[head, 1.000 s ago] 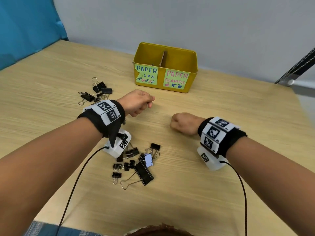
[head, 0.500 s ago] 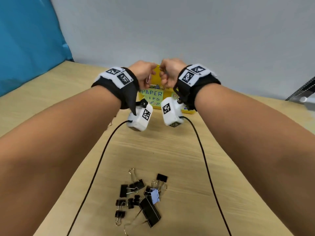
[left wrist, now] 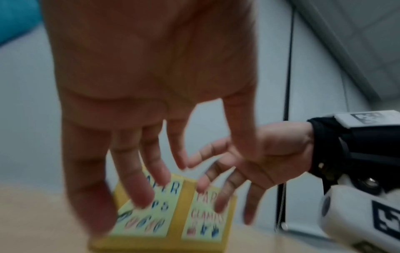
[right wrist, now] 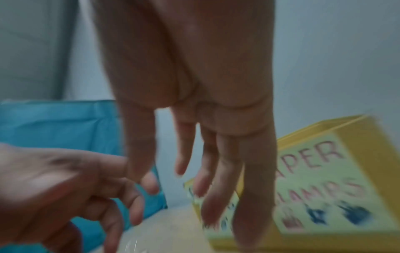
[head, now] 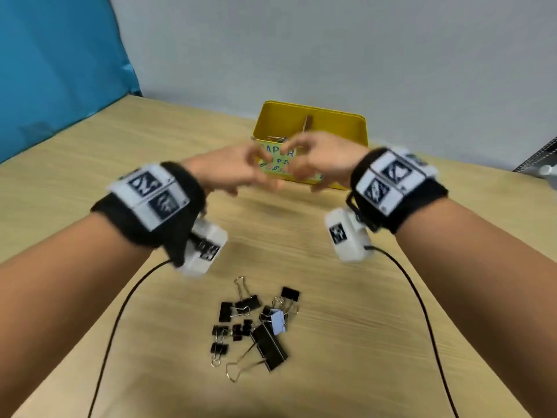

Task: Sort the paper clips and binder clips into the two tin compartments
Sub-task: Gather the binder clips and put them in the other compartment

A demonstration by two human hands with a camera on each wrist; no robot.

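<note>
Both hands are hovering before the yellow tin, which is sitting near the table's far edge; the left hand and right hand are spreading loose fingers, grasping nothing; binder clips are lying heaped toward the near edge; paper clips are lying in the tin's left compartment.

A blue cloth hangs left of the grey wall.

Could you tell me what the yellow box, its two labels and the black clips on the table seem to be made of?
Box: likely thin painted metal, with a smooth glossy yellow wall and rolled rim.
Labels: paper, matte pale green with hand-drawn lettering.
Clips: black-coated metal bodies with bare shiny wire handles.
Table: wood-grain surface, possibly laminate.
</note>
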